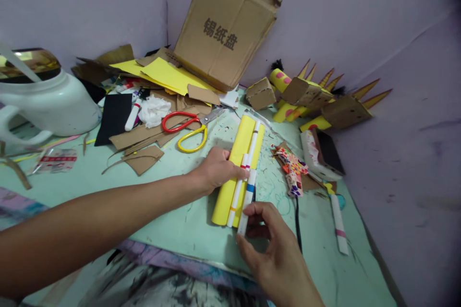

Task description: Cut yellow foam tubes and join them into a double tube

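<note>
My left hand (219, 171) is closed around a sheet of yellow paper (236, 172) that curls up at its long edges. Several white markers with coloured bands lie along the paper, and my left thumb presses on them. One marker has an orange band (233, 208). My right hand (272, 240) pinches the near end of a white marker with a blue band (249, 189), which lies along the right side of the paper.
Red-and-yellow-handled scissors (190, 127) lie beyond my left hand, among cardboard scraps (144, 159). A white pitcher (54, 100) stands left, a cardboard box (226, 29) at the back. Spiked cardboard pieces (345, 112), a glue gun (293, 168) and another marker (338, 225) are right.
</note>
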A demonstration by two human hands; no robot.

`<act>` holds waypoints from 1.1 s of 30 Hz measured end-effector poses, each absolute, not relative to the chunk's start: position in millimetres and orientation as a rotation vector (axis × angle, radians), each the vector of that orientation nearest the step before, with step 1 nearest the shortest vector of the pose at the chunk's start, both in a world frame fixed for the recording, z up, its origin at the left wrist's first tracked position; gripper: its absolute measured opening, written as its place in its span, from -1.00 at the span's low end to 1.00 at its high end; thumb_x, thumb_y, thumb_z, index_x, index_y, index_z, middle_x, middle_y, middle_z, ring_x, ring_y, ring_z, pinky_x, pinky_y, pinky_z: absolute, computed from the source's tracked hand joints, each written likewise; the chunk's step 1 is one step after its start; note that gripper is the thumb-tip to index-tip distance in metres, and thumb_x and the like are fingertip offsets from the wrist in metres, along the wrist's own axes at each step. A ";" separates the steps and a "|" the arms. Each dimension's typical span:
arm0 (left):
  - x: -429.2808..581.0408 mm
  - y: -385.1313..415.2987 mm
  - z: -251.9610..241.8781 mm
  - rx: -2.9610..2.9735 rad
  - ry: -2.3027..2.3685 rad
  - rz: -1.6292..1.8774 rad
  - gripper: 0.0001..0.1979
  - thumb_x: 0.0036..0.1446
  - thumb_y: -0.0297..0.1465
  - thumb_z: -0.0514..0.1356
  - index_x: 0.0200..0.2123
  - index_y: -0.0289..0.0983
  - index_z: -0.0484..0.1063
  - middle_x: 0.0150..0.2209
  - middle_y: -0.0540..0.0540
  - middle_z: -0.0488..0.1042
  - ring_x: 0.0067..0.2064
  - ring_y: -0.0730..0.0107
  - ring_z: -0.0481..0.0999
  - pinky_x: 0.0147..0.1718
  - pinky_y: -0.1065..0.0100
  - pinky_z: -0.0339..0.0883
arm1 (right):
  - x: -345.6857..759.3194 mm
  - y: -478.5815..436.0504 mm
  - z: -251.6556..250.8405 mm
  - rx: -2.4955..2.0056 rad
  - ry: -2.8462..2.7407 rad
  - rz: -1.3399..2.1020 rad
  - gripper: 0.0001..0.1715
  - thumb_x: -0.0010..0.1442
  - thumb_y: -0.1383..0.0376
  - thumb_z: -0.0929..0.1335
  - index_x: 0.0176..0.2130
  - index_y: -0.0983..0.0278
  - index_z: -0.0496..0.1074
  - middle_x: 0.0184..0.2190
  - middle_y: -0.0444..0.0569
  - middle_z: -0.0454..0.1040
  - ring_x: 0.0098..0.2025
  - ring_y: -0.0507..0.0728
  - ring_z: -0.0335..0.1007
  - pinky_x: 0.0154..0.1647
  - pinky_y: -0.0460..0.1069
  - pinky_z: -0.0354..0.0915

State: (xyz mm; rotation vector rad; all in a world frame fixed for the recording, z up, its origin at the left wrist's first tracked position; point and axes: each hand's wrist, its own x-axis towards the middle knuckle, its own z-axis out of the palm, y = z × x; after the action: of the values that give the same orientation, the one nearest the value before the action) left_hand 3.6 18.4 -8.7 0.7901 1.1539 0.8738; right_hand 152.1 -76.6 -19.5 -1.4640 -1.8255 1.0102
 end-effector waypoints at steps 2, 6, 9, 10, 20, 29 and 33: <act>3.3 18.2 -8.5 0.789 1.153 0.877 -0.86 -0.28 -0.63 0.29 -0.58 -0.37 0.42 -0.62 0.01 0.45 -0.59 0.45 0.42 -0.61 0.42 0.34 | 150.3 -76.8 -20.5 -1.467 -1.811 0.988 -0.67 -0.05 0.47 0.30 -0.23 0.21 0.25 -0.39 -0.13 0.30 -0.40 0.06 0.27 -0.39 -0.06 0.30; 2.8 18.3 -7.8 0.788 1.148 0.882 -0.86 -0.29 -0.63 0.29 -0.58 -0.36 0.42 -0.62 0.02 0.44 -0.59 0.46 0.42 -0.60 0.42 0.33 | 146.0 -77.8 -20.5 -1.508 -1.779 0.941 -0.75 -0.02 0.42 0.29 -0.26 0.22 0.26 -0.43 -0.13 0.30 -0.44 0.06 0.27 -0.43 -0.06 0.28; 2.8 18.4 -7.8 0.788 1.142 0.889 -0.86 -0.29 -0.63 0.29 -0.58 -0.36 0.42 -0.61 0.03 0.44 -0.59 0.47 0.41 -0.59 0.42 0.33 | 142.6 -79.3 -19.0 -1.542 -1.763 0.902 -0.81 0.01 0.37 0.29 -0.28 0.22 0.26 -0.41 -0.12 0.32 -0.49 0.03 0.28 -0.51 -0.08 0.25; 2.9 18.5 -7.9 0.790 1.141 0.892 -0.86 -0.30 -0.63 0.29 -0.57 -0.36 0.42 -0.61 0.03 0.44 -0.58 0.47 0.41 -0.59 0.42 0.33 | 141.6 -79.9 -18.7 -1.552 -1.756 0.901 -0.81 0.02 0.36 0.29 -0.28 0.21 0.26 -0.41 -0.12 0.31 -0.52 0.02 0.28 -0.54 -0.09 0.24; 2.0 19.2 -10.9 0.808 1.144 0.883 -0.85 -0.31 -0.61 0.30 -0.56 -0.36 0.43 -0.61 0.02 0.45 -0.58 0.43 0.43 -0.59 0.39 0.35 | 140.4 -82.3 -23.7 -1.590 -1.656 0.931 -0.81 0.02 0.35 0.29 -0.27 0.22 0.27 -0.44 -0.09 0.35 -0.55 0.02 0.28 -0.67 -0.12 0.15; 2.7 19.0 -10.1 0.797 1.138 0.870 -0.86 -0.30 -0.60 0.29 -0.57 -0.35 0.42 -0.62 0.01 0.46 -0.59 0.44 0.43 -0.59 0.42 0.35 | 143.3 -81.7 -23.3 -1.527 -1.626 0.958 -0.79 0.00 0.37 0.30 -0.27 0.22 0.30 -0.41 -0.08 0.38 -0.49 0.04 0.34 -0.60 -0.12 0.24; 3.0 18.5 -8.0 0.789 1.146 0.871 -0.86 -0.31 -0.60 0.30 -0.57 -0.35 0.42 -0.64 0.02 0.46 -0.60 0.43 0.43 -0.59 0.41 0.36 | 142.9 -81.2 -23.6 -1.524 -1.640 0.953 -0.78 -0.01 0.40 0.31 -0.27 0.22 0.30 -0.42 -0.10 0.37 -0.49 0.04 0.33 -0.59 -0.12 0.25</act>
State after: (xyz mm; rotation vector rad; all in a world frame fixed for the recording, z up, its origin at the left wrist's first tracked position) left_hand 3.0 18.5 -8.0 0.7892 1.1458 0.8705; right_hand 142.9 -81.2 -23.6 -1.5236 -1.6396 0.9525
